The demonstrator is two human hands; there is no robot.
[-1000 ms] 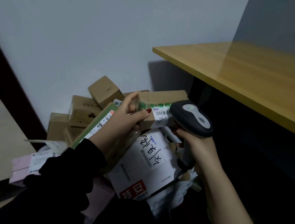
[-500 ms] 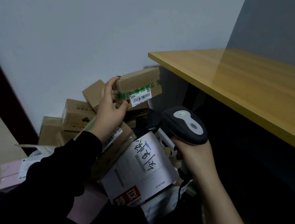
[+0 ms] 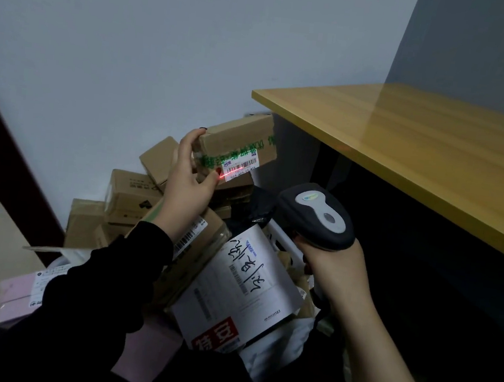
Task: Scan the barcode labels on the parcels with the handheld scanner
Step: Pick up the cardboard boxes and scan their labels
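Note:
My left hand (image 3: pixel 187 180) holds up a small brown cardboard parcel (image 3: pixel 237 140) with green tape, gripping its left end. A white barcode label (image 3: pixel 240 167) sits on the parcel's front face, and a red scan line crosses it and touches my thumb. My right hand (image 3: pixel 337 269) grips the handle of a dark grey handheld scanner (image 3: pixel 315 215), whose head points up and left at the label from a short distance below and to the right.
A pile of brown boxes (image 3: pixel 132 193) leans against the pale wall. A large white parcel with handwriting (image 3: pixel 243 284) lies below the hands, a pink parcel (image 3: pixel 17 296) at lower left. A yellow wooden tabletop (image 3: pixel 421 153) juts out on the right, dark beneath.
My left hand has lifted the small parcel up and away from the scanner and tilted its label toward it. A red scan line now shows on the label.

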